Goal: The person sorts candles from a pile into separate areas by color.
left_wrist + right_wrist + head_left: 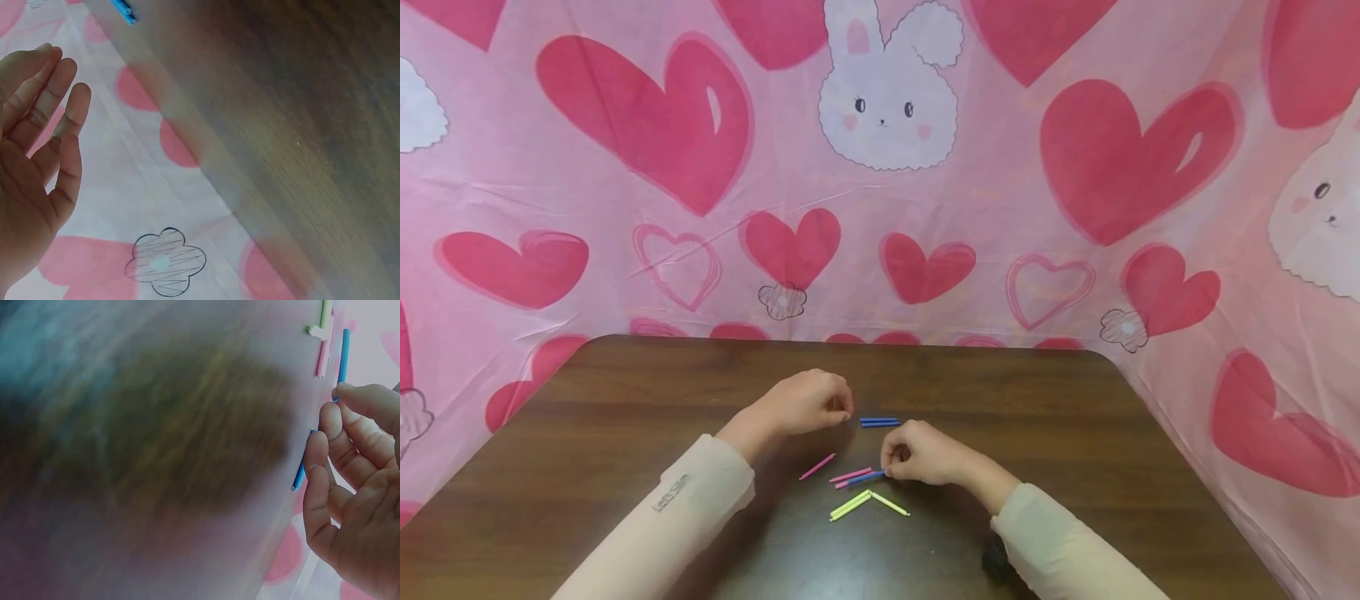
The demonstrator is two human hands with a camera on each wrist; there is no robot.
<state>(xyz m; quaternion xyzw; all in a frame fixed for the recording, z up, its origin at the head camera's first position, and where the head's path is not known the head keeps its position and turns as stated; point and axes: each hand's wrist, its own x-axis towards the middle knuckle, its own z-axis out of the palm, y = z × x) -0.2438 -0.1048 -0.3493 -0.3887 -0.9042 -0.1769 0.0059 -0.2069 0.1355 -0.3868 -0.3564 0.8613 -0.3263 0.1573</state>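
Note:
My right hand [928,454] pinches one end of a thin blue stick [868,477] between thumb and index finger; in the right wrist view the blue stick [343,359] juts out past the fingertips. In the head view it overlaps the pink sticks [852,475] in the middle. Two more blue sticks [878,422] lie side by side between the hands. Over the table to their left, my left hand [812,402] hovers with loosely bent fingers and holds nothing; its palm [28,181] shows bare in the left wrist view.
A single pink stick [817,467] lies slanted at the left. Nearer to me, yellow-green sticks [850,505] form an angled shape. All lie on a dark brown wooden table [737,533]. A pink cloth [790,183] with hearts and rabbits hangs behind it. By the right sleeve sits a dark object [996,560].

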